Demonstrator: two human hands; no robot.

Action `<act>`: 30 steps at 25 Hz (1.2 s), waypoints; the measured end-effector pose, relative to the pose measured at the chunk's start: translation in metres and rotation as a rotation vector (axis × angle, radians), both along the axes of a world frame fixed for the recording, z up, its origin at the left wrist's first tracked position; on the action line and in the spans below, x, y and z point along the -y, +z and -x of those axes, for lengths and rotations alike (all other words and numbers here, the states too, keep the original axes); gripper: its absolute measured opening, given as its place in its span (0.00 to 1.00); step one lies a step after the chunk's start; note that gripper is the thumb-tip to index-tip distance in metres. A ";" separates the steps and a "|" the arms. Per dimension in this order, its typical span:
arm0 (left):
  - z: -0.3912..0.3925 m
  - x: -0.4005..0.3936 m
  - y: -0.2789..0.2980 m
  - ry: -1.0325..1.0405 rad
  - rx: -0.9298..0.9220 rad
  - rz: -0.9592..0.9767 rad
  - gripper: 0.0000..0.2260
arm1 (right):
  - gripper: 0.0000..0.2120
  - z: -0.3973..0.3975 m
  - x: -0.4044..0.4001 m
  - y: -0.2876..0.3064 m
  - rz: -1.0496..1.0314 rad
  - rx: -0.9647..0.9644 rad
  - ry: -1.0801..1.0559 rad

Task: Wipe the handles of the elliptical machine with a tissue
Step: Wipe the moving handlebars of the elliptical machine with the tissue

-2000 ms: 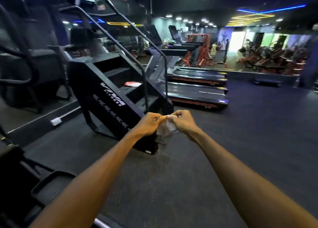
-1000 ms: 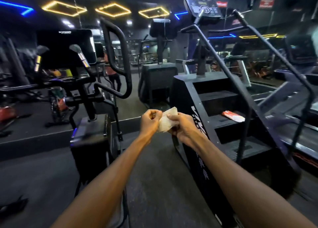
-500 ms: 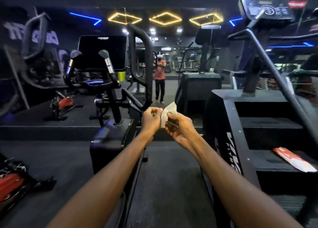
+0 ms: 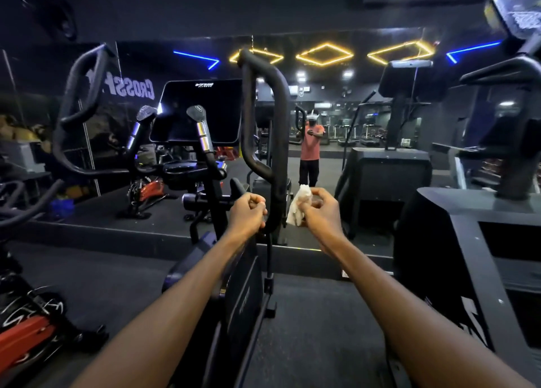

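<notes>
A black elliptical machine stands straight ahead, its dark console screen [image 4: 202,112] between two curved moving handles. The right handle [image 4: 276,118] loops up in front of me; the left handle [image 4: 79,94] rises at the left. Two short grips with silver bands [image 4: 203,132] stick up below the screen. My right hand [image 4: 320,209] holds a crumpled white tissue [image 4: 298,209] just right of the right handle's lower end. My left hand [image 4: 247,209] is closed in a fist just left of that handle, with nothing visible in it.
A black stair-climber [image 4: 468,241] stands close on the right. A red and black exercise bike [image 4: 26,335] lies low at the left. A mirror wall ahead reflects a person in a red shirt [image 4: 311,150] and more machines. Dark floor lies between the machines.
My view has swung left from the stair-climber onto the elliptical. My hands have separated: the left let go of the tissue and the right keeps it, either side of the right handle.
</notes>
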State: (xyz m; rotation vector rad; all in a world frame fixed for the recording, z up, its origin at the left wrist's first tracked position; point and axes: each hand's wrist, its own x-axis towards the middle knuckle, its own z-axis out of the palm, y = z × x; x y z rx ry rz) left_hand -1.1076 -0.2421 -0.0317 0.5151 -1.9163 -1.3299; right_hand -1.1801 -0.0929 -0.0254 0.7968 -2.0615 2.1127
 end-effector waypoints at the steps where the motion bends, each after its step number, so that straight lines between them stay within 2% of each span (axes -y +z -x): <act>1: 0.012 0.012 0.005 0.007 -0.013 0.019 0.05 | 0.10 0.016 0.012 0.004 -0.052 -0.107 -0.030; 5: 0.054 0.049 0.014 0.081 -0.044 0.142 0.06 | 0.16 0.068 0.050 0.015 -0.207 -0.518 -0.146; 7: 0.071 0.059 0.013 0.113 -0.071 0.309 0.08 | 0.19 0.091 0.063 0.019 -0.241 -0.724 -0.185; 10: 0.092 0.073 0.017 0.171 -0.136 0.552 0.13 | 0.22 0.123 0.082 0.030 -0.291 -0.931 -0.158; 12: 0.102 0.081 0.019 0.223 -0.144 0.662 0.15 | 0.20 0.132 0.086 0.021 -0.365 -1.068 -0.075; 16: 0.116 0.088 0.024 0.299 -0.180 0.774 0.15 | 0.13 0.137 0.079 -0.020 -0.629 -1.544 0.088; 18: 0.122 0.090 0.024 0.335 -0.210 0.798 0.15 | 0.12 0.147 0.087 0.006 -0.594 -1.568 0.015; 21: 0.125 0.092 0.022 0.340 -0.226 0.810 0.15 | 0.12 0.150 0.094 0.032 -0.485 -1.399 -0.099; 22: 0.124 0.093 0.022 0.345 -0.226 0.819 0.14 | 0.10 0.150 0.095 0.024 -0.516 -1.464 -0.053; 24: 0.123 0.094 0.022 0.350 -0.224 0.848 0.15 | 0.09 0.147 0.091 0.001 -0.645 -1.715 0.101; 25: 0.121 0.095 0.021 0.351 -0.218 0.866 0.15 | 0.10 0.151 0.091 0.006 -0.664 -1.762 0.120; 26: 0.120 0.096 0.019 0.348 -0.214 0.880 0.16 | 0.12 0.156 0.094 0.020 -0.654 -1.721 0.072; 28: 0.119 0.100 0.021 0.344 -0.213 0.897 0.18 | 0.16 0.163 0.098 0.059 -0.483 -1.491 -0.125; 29: 0.119 0.101 0.022 0.348 -0.212 0.907 0.18 | 0.16 0.163 0.096 0.068 -0.442 -1.432 -0.161; 30: 0.119 0.102 0.022 0.357 -0.210 0.917 0.18 | 0.16 0.164 0.095 0.066 -0.453 -1.464 -0.118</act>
